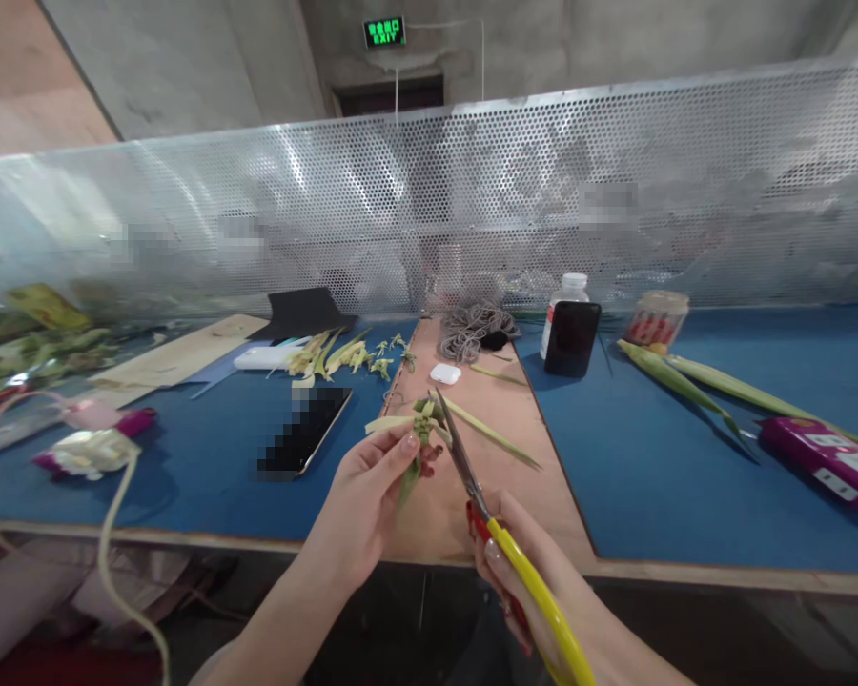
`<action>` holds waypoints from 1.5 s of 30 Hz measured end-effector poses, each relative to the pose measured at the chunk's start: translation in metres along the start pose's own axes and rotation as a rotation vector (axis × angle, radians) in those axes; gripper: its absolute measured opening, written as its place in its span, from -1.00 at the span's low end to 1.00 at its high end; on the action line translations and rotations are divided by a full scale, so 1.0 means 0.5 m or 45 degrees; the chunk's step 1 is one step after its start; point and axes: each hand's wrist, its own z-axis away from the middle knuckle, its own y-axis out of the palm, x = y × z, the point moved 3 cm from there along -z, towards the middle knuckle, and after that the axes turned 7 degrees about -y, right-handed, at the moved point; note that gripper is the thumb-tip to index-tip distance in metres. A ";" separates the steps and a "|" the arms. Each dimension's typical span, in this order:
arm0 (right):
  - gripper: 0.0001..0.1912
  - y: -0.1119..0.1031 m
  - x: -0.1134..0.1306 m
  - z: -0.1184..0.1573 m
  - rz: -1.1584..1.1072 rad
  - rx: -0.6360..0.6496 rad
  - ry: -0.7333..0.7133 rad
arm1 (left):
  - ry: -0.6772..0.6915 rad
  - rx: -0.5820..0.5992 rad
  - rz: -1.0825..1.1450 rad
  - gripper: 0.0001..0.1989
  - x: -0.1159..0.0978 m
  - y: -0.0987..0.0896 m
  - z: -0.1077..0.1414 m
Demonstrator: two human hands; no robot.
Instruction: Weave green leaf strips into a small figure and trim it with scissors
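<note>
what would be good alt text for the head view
A left hand pinches a small green leaf bundle beside yellow-handled scissors in the right hand, over a blue and tan table with a dark phone and leaf strips.

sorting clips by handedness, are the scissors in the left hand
No, the right hand holds the scissors, while the left hand holds a leaf piece.
</note>
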 end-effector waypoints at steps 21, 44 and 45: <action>-0.59 -0.007 -0.009 -0.006 0.026 0.047 -0.039 | 0.041 -0.088 -0.012 -0.90 -0.007 0.005 0.012; -0.60 0.004 0.004 0.005 0.121 -0.047 -0.148 | 0.214 -0.164 -0.194 -0.87 -0.002 0.016 0.029; -0.60 0.005 0.007 0.004 0.122 -0.081 -0.162 | 0.209 -0.163 -0.200 -0.87 -0.002 0.015 0.030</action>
